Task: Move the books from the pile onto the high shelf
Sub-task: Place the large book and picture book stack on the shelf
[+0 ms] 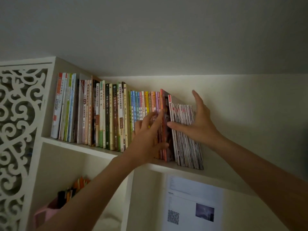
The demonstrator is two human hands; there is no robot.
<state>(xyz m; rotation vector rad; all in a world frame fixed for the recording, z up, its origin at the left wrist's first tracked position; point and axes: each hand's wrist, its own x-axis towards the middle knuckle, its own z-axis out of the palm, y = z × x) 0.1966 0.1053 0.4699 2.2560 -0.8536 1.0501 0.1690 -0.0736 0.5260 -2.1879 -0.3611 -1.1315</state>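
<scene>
Head view: thin books (pixel 186 135) stand between right hand (pixel 198 125) fingers (pixel 198 100).

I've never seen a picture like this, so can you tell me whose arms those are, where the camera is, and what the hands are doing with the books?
The camera sits on a person's head, so you see their own two arms reaching up. There is no robot. The high shelf carries a long row of books standing upright. The left hand presses straight fingers against the colourful spines. The right hand holds a bundle of thin books at the row's right end, thumb in front, fingers behind. Below hangs a sheet of paper on the wall.
</scene>
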